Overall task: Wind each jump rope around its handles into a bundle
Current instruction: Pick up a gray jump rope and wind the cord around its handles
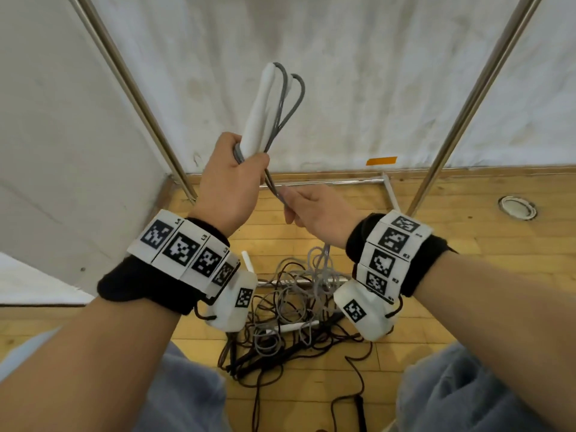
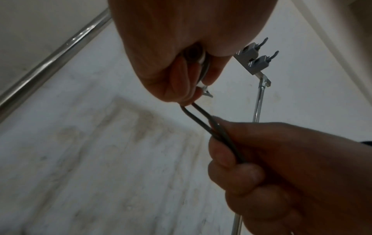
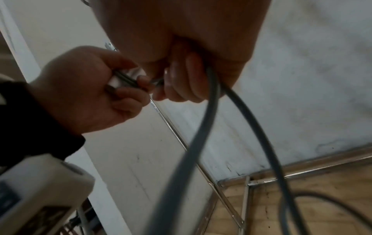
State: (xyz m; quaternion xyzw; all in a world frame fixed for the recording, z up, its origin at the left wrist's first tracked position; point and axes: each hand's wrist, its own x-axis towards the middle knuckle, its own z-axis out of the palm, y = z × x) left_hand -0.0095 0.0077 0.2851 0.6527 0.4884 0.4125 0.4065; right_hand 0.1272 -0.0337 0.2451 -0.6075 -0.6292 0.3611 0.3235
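The left hand (image 1: 229, 179) is curled round 2 white handles (image 1: 260, 118), held upright together, with the first few turns of grey rope (image 1: 288, 102) pinned against them. Just below the handles, the right hand (image 1: 314, 215) pinches a doubled strand. The winding looks barely begun: most of this rope trails from the handles down to the floor (image 1: 436, 322). There, a tangled pile (image 1: 293, 310) of other ropes waits unwound. No container is in view.
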